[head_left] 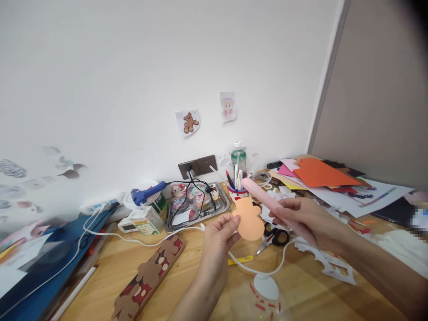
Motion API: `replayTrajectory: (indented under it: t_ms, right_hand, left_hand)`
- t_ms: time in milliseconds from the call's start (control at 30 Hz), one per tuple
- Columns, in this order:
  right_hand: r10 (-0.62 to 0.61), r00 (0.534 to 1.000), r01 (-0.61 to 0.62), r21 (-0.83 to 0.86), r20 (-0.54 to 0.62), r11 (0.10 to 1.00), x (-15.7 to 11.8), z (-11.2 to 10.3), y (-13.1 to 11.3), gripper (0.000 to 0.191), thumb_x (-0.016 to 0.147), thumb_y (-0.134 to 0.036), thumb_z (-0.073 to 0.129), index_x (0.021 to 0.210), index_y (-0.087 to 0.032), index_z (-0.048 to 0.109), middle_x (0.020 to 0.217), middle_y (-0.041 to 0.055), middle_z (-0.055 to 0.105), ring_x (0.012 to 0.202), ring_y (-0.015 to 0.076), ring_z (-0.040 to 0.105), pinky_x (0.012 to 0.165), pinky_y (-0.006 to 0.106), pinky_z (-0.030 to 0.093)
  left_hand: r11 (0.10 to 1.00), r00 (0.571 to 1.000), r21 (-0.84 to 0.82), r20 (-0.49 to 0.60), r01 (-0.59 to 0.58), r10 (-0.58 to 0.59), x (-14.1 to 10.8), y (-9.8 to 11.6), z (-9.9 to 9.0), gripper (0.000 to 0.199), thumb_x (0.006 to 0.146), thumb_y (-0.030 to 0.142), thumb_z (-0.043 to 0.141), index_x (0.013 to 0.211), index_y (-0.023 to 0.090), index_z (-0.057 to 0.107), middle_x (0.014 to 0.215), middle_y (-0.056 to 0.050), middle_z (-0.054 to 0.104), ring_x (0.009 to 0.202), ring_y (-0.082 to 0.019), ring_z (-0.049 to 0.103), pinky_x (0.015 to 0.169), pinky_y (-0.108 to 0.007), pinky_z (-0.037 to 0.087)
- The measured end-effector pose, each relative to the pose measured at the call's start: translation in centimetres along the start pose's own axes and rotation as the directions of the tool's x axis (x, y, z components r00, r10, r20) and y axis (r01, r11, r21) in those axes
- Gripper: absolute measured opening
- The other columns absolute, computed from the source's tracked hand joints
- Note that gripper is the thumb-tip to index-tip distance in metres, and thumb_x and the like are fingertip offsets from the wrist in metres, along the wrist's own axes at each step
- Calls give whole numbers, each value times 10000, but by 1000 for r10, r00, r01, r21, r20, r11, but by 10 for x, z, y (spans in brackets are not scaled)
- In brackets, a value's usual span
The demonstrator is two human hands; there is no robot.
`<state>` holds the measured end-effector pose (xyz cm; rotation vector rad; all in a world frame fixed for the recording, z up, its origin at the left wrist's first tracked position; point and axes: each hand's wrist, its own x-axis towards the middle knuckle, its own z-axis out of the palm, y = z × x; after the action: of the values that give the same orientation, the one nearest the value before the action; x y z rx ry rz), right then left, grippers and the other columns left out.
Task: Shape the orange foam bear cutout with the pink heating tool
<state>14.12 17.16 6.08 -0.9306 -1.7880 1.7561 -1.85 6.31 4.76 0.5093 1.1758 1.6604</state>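
Between the fingertips of my left hand (220,232), an orange paper cutout (250,223) with a rounded, two-lobed shape is pinched upright at its left edge. My right hand (297,218) is wrapped round a long pink tool (264,196), whose tip points up and left, just above the cutout. A white cord (254,269) loops over the table below both hands. Black-handled scissors (277,235) lie behind the cutout, beside a yellow tool (240,260). Small red pieces (260,306) and a white oval (266,286) rest on a clear sheet nearer me.
A brown bear-decorated box (149,276) lies left. Behind are a metal tray (222,200), a blue glue gun (147,194), a pen cup (238,192) and a bottle (238,158). Coloured papers (321,171) are piled right; a blue folder (63,263) is far left.
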Motion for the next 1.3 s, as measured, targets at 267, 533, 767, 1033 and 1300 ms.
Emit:
replayTrajectory:
  t_ms: [267, 533, 767, 1033, 1300]
  right_hand:
    - [8, 991, 21, -217, 133, 976, -6, 0, -14, 304, 634, -407, 604, 816, -164, 610, 785, 50, 619, 724, 188, 556, 574, 238, 414]
    - [12, 991, 27, -278, 137, 960, -8, 6, -11, 308, 658, -415, 572, 812, -149, 600, 755, 57, 633, 692, 184, 573, 563, 251, 403]
    - [-4, 997, 24, -249, 82, 968, -9, 6, -14, 279, 632, -407, 598, 767, -162, 598, 733, 46, 623, 660, 169, 557, 530, 232, 387]
    - [-13, 999, 6, -151, -45, 988, 0, -10, -7, 260, 633, -431, 594, 718, -185, 602, 663, 22, 585, 566, 135, 510, 434, 211, 340]
    - [-31, 1000, 30, -218, 1, 976, -6, -16, -16, 238, 662, -393, 587, 767, -182, 616, 718, 38, 600, 637, 151, 530, 496, 217, 379]
  left_hand:
    - [998, 995, 48, -88, -37, 41, -3, 5, 2, 233, 583, 317, 639, 703, 123, 593, 651, -29, 593, 565, -93, 518, 530, -188, 403]
    - [992, 999, 124, -35, 19, -15, 4, -5, 1, 358, 485, 308, 708, 769, 126, 588, 708, -52, 630, 594, -126, 562, 551, -220, 430]
    - [983, 1000, 183, 9, 10, -12, 8, -9, -2, 300, 476, 290, 711, 694, 107, 616, 702, -74, 646, 608, -150, 577, 614, -262, 448]
    - [992, 1000, 126, -17, 14, -12, 4, 3, 0, 279, 486, 238, 710, 709, 95, 623, 707, -83, 653, 594, -133, 582, 571, -216, 454]
    - [994, 997, 106, -74, 30, -22, 4, 3, 0, 257, 503, 222, 699, 719, 102, 625, 698, -68, 643, 581, -103, 561, 516, -165, 431]
